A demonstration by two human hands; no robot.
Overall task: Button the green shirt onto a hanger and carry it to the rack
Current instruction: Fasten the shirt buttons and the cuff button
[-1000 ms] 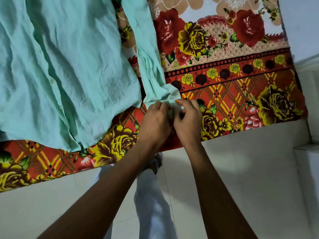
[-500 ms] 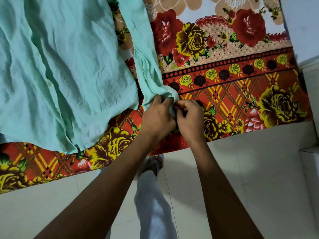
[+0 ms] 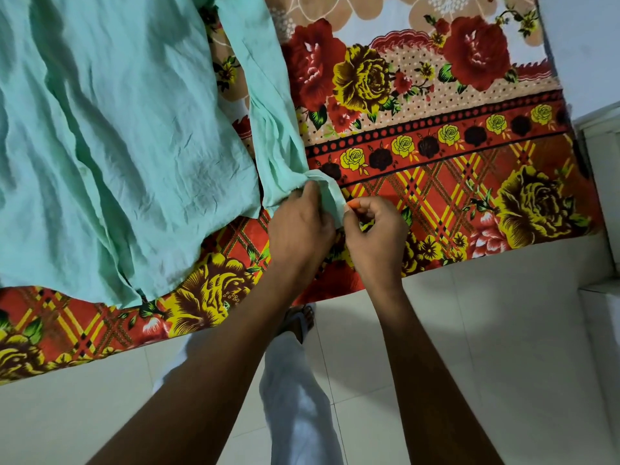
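While the green shirt (image 3: 110, 135) lies on the floral bedsheet (image 3: 453, 182), both hands pinch its sleeve cuff (image 3: 330, 193): left hand (image 3: 300, 226), right hand (image 3: 375, 236). Cuff buttoning seems underway; next, the button likely needs pushing through.

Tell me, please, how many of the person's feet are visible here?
1: a sandalled foot on the floor tiles below the left hand, just beside the bedsheet's edge. The other foot is hidden.

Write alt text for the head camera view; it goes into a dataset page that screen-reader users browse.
Seen from above, a person's left hand and right hand pinch the cuff of a mint-green shirt at the edge of a bed. The shirt lies spread on a red and yellow floral bedsheet, above a pale tiled floor.
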